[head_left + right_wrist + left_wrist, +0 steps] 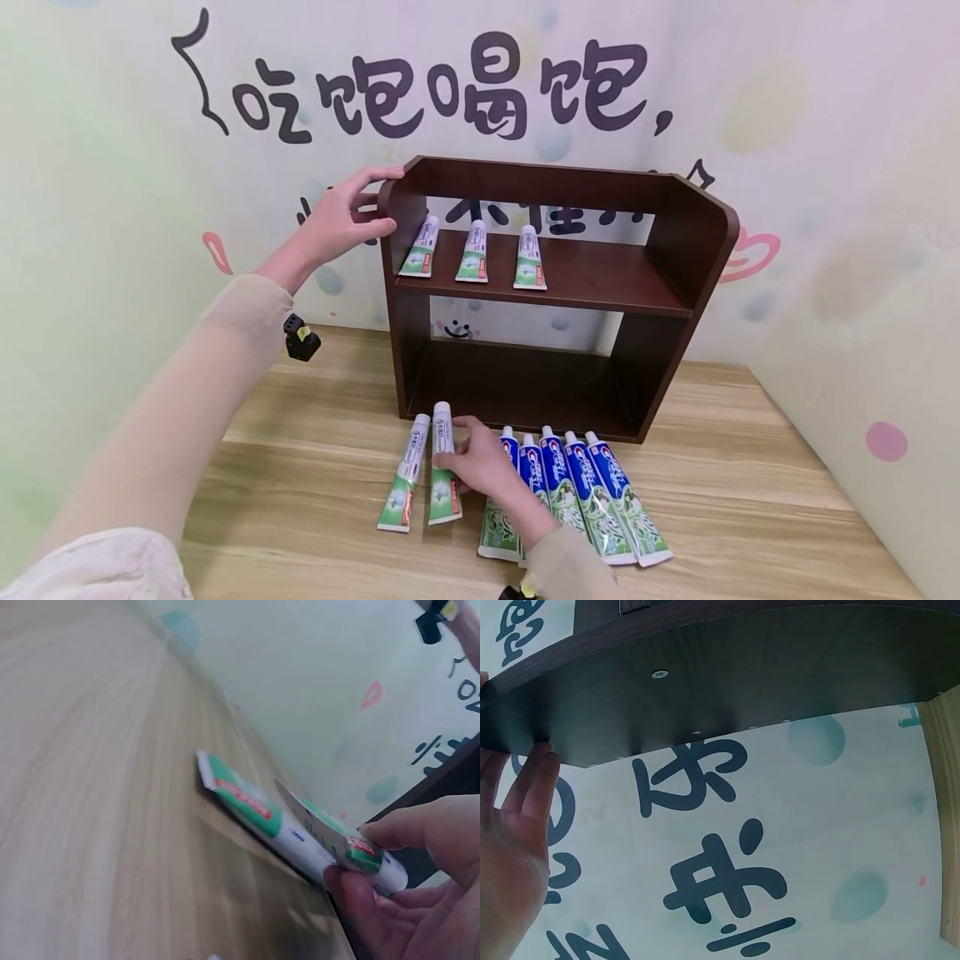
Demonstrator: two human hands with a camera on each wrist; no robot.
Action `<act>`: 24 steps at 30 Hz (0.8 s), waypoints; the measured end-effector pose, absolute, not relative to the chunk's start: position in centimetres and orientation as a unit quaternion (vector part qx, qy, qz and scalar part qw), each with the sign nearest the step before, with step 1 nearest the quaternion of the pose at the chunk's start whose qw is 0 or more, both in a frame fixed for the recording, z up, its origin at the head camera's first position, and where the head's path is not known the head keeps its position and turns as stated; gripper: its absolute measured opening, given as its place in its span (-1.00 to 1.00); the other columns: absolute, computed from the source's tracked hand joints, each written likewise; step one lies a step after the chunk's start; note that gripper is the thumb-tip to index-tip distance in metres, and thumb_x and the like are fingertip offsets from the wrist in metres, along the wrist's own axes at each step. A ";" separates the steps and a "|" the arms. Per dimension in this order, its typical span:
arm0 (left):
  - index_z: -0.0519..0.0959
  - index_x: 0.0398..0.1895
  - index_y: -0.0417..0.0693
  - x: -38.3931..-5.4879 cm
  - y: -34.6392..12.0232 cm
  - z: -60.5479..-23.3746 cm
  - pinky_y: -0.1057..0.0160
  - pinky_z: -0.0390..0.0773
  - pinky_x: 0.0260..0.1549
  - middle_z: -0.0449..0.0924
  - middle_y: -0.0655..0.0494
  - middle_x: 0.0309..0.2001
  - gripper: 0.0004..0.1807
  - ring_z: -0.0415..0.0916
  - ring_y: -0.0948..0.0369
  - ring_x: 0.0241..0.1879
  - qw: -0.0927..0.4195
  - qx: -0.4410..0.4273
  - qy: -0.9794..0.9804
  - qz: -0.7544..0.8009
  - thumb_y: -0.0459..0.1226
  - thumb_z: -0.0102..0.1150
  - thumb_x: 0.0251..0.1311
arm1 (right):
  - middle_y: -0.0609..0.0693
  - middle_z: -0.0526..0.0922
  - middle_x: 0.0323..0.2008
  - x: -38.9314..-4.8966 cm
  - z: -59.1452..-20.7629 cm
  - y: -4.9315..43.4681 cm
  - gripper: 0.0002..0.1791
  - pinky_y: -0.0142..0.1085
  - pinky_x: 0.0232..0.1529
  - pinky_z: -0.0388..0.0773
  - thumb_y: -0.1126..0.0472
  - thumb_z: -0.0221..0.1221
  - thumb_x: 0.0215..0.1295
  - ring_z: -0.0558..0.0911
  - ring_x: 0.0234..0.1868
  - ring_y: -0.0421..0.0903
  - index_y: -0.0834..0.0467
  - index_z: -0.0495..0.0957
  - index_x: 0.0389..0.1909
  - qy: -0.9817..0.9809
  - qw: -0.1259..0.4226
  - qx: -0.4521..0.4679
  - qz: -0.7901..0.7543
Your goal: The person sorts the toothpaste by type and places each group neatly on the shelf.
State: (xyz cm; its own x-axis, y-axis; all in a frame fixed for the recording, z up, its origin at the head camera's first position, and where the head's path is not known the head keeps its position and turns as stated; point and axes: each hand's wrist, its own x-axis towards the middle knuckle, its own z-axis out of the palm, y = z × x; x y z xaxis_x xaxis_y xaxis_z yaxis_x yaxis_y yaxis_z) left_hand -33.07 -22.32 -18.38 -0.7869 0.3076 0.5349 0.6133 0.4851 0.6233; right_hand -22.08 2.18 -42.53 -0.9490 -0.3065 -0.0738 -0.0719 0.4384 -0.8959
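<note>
In front of the left part of a dark brown wooden two-tier shelf unit (607, 271), the right hand (486, 460) is clamped on a white-and-green toothpaste tube with a white cap (446, 502), thumb and fingers pinching its side, the cap end toward the shelf unit. Just left of it, also before the shelf unit, a matching white-and-green tube (405, 473) lies on the pale wood-grain worktop (757, 467). The left hand (341, 221) has its fingers apart, resting against the upper left side panel of the shelf unit. On the shelf unit's upper board, three more white-and-green tubes (472, 254) lie spaced apart across its left and middle parts, caps to the rear. In front of the shelf unit's right half, five blue-and-green toothpaste tubes (558, 475) lie in a close row, the leftmost ones partly hidden by the right arm.
</note>
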 end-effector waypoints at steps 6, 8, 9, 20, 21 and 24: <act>0.30 0.43 0.06 -33.0 -22.3 -18.4 0.44 0.60 -0.01 0.23 0.22 0.49 -0.34 0.38 -0.06 0.37 0.177 -0.270 -0.845 -0.427 -0.35 0.20 0.26 | 0.14 0.60 -0.17 -22.0 -41.2 3.2 -0.23 -0.23 -0.44 0.70 0.19 0.33 0.22 0.65 -0.47 -0.14 0.11 0.23 0.42 0.767 0.164 -0.121 -0.609; 0.30 0.42 0.06 -33.1 -22.3 -18.4 0.49 0.59 -0.07 0.23 0.21 0.50 -0.35 0.38 -0.07 0.36 0.178 -0.272 -0.843 -0.428 -0.35 0.20 0.26 | 0.13 0.60 -0.13 -21.9 -40.6 3.6 -0.22 -0.25 -0.38 0.70 0.19 0.33 0.23 0.66 -0.39 -0.14 0.07 0.21 0.44 0.744 0.177 -0.129 -0.631; 0.30 0.42 0.05 -33.1 -22.3 -18.4 0.51 0.58 -0.08 0.23 0.21 0.50 -0.35 0.39 -0.07 0.36 0.178 -0.273 -0.842 -0.429 -0.36 0.20 0.25 | 0.12 0.60 -0.12 -21.8 -40.3 3.8 -0.21 -0.26 -0.35 0.70 0.19 0.32 0.23 0.66 -0.36 -0.14 0.05 0.20 0.45 0.737 0.182 -0.134 -0.637; 0.32 0.41 0.07 -33.1 -22.3 -18.4 0.52 0.58 -0.12 0.25 0.18 0.49 -0.35 0.40 -0.09 0.34 0.183 -0.273 -0.842 -0.429 -0.35 0.21 0.24 | 0.16 0.54 0.02 -21.3 -37.8 5.6 -0.09 -0.28 -0.25 0.66 0.36 0.28 0.18 0.65 -0.16 -0.11 -0.02 0.07 0.51 0.673 0.224 -0.197 -0.677; 0.32 0.41 0.07 -33.1 -22.3 -18.4 0.52 0.57 -0.12 0.25 0.18 0.49 -0.35 0.41 -0.09 0.34 0.184 -0.273 -0.842 -0.427 -0.35 0.21 0.24 | 0.15 0.53 0.03 -21.2 -37.6 5.8 -0.07 -0.28 -0.22 0.67 0.38 0.28 0.17 0.65 -0.14 -0.11 -0.04 0.06 0.51 0.669 0.227 -0.201 -0.678; 0.33 0.40 0.07 -33.2 -22.2 -18.4 0.53 0.57 -0.11 0.25 0.19 0.49 -0.36 0.42 -0.09 0.33 0.185 -0.275 -0.844 -0.422 -0.35 0.21 0.24 | 0.13 0.51 0.06 -21.1 -36.8 6.3 -0.01 -0.28 -0.16 0.67 0.43 0.29 0.15 0.64 -0.11 -0.12 -0.07 0.02 0.53 0.662 0.233 -0.216 -0.679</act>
State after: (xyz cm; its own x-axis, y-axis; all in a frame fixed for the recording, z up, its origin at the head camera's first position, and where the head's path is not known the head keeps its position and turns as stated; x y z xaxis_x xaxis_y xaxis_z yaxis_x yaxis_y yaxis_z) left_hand -33.18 -22.25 -18.37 -0.7809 0.3076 0.5437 0.6195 0.4929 0.6110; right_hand -21.06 6.33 -36.77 -0.7983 -0.6021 -0.0145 0.0295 -0.0150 -0.9995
